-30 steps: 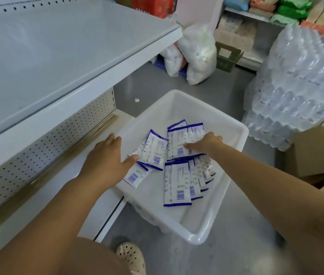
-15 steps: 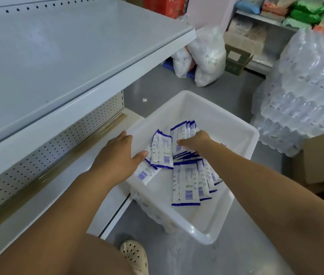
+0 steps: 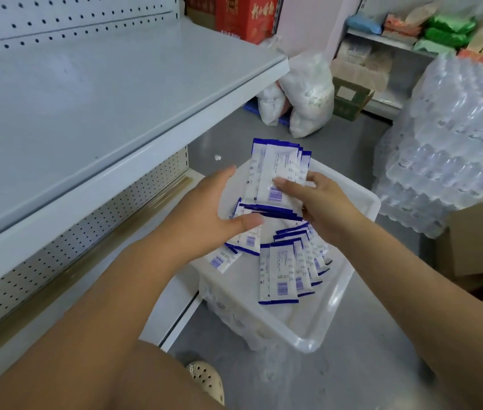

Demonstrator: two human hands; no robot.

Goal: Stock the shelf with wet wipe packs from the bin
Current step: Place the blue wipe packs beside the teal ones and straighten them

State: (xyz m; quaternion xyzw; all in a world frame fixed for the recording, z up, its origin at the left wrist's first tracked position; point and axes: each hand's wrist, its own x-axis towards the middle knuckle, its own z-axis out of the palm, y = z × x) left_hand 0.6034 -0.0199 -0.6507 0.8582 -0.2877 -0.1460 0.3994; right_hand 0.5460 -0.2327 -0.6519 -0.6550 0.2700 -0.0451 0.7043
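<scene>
A stack of white wet wipe packs with blue edges [image 3: 275,170] is held upright above the white bin [image 3: 317,335]. My right hand [image 3: 323,208] grips the stack from the right, thumb on its front. My left hand [image 3: 219,208] is at the stack's left side, thumb under its lower edge, fingers spread. Several more packs [image 3: 287,270] lie fanned on the bin floor, and one pack [image 3: 222,258] lies near the bin's left wall. The grey shelf [image 3: 92,93] stretches to the left of the bin, bare on top.
A lower shelf board [image 3: 175,303] sits beside the bin's left side. Shrink-wrapped water bottle packs [image 3: 447,143] are stacked at the right, with a cardboard box [image 3: 476,247] below them. White sacks [image 3: 308,93] rest on the floor behind. My foot in a beige clog [image 3: 207,383] is near the bin.
My right hand gathered a stack of packs from the bin floor and lifted it above the bin. My left hand moved off the packs at the bin's left side to the stack.
</scene>
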